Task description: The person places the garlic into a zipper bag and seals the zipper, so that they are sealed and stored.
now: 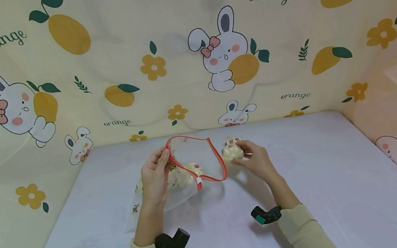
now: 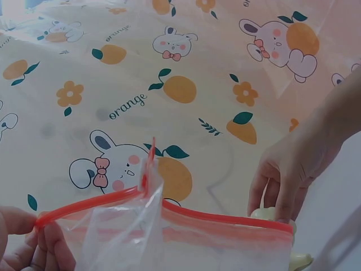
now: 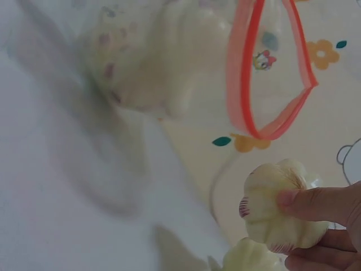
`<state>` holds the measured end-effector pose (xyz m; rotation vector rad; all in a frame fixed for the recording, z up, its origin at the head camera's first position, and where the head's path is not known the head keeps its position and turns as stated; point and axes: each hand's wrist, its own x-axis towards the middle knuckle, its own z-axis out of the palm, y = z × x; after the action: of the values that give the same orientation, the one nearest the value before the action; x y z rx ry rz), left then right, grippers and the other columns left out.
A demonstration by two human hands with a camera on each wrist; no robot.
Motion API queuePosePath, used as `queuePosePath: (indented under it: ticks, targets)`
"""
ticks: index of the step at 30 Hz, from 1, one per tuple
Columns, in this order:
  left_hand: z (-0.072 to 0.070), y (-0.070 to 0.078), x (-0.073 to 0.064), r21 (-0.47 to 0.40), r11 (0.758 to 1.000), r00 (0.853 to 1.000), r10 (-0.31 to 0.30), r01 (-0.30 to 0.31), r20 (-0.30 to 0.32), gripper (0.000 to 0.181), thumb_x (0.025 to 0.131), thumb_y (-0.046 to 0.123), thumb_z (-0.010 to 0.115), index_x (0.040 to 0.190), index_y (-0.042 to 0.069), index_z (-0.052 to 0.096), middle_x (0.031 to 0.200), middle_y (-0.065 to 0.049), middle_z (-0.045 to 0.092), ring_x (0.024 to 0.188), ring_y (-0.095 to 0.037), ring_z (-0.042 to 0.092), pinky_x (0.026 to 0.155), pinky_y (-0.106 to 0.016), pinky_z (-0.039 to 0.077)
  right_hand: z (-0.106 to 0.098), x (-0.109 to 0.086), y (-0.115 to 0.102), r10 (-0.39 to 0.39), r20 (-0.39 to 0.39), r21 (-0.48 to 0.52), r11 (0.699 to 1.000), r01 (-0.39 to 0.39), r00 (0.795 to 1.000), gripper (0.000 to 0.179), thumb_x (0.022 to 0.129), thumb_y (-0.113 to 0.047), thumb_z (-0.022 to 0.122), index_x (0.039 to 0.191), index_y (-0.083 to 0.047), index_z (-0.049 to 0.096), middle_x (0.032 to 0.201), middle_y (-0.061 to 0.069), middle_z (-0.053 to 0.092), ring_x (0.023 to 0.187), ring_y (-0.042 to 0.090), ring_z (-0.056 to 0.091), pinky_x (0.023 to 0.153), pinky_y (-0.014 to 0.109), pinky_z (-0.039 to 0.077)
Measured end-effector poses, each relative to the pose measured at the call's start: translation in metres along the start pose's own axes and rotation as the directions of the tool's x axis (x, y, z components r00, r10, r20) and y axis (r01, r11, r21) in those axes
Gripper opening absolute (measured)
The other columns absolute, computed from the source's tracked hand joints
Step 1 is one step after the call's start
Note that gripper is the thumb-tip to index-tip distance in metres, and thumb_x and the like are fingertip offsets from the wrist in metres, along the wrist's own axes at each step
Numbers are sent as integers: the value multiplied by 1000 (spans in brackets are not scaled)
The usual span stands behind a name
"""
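Between its thumb and fingers, my left hand [image 1: 154, 178] pinches the rim of a clear zip bag [image 1: 177, 199]. The bag's orange-red zip edge [image 1: 224, 167] gapes wide toward the right, with a small white slider on it. Inside the bag, pale garlic bulbs [image 1: 181, 176] show through the printed plastic. My right hand [image 1: 256, 156] holds a garlic bulb [image 3: 276, 206] with purple streaks, just right of the bag's mouth. Directly below that bulb, a second pale bulb [image 3: 251, 257] shows in the right wrist view, partly cut off by the frame.
A white-covered table [image 1: 330, 190] lies under both hands. Behind it and at the sides hangs a cream cloth [image 1: 165, 12] printed with rabbits and oranges. Each wrist wears a black camera mount [image 1: 172, 241].
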<state>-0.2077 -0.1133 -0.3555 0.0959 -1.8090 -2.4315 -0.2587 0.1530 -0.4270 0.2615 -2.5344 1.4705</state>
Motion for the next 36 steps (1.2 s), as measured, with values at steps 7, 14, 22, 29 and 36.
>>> queuePosePath:
  ticks: [7, 14, 22, 29, 36]
  targets:
    - [1, -1, 1, 3, 1000, 1000, 2, -2, 3, 34, 100, 17, 51, 126, -5, 52, 94, 11, 63, 83, -2, 58, 78, -12, 53, -7, -2, -6, -27, -14, 8, 1000, 27, 1000, 56, 76, 0, 78, 126, 8, 55, 120, 30, 63, 109, 40, 63, 94, 44, 55]
    - [1, -2, 1, -9, 1000, 1000, 10, -10, 7, 32, 101, 15, 50, 126, -5, 52, 93, 11, 64, 83, -3, 58, 78, -12, 53, -11, -1, -10, -24, -25, 34, 999, 25, 999, 56, 75, -1, 79, 125, 6, 57, 120, 27, 63, 108, 38, 64, 95, 42, 55]
    - [1, -2, 1, -16, 1000, 1000, -12, 12, 1, 30, 101, 15, 50, 125, -2, 54, 97, 8, 63, 86, -6, 59, 81, -12, 54, -16, -4, -18, -32, -36, 29, 999, 33, 999, 54, 76, -2, 79, 125, 6, 57, 121, 26, 64, 108, 37, 64, 94, 43, 55]
    - [1, -2, 1, -9, 1000, 1000, -14, 14, -5, 32, 101, 16, 50, 127, -2, 54, 98, 8, 63, 88, -6, 59, 82, -12, 54, -20, -7, -28, -26, -44, 24, 999, 27, 999, 55, 76, -3, 79, 126, 5, 56, 122, 25, 63, 110, 35, 63, 95, 43, 55]
    - [2, -3, 1, -15, 1000, 1000, 3, -3, 11, 33, 100, 15, 50, 126, -6, 52, 91, 11, 64, 82, -3, 58, 78, -12, 53, -24, -9, -35, -40, -70, 29, 999, 42, 997, 56, 75, -1, 80, 125, 5, 57, 121, 24, 64, 109, 35, 64, 95, 43, 55]
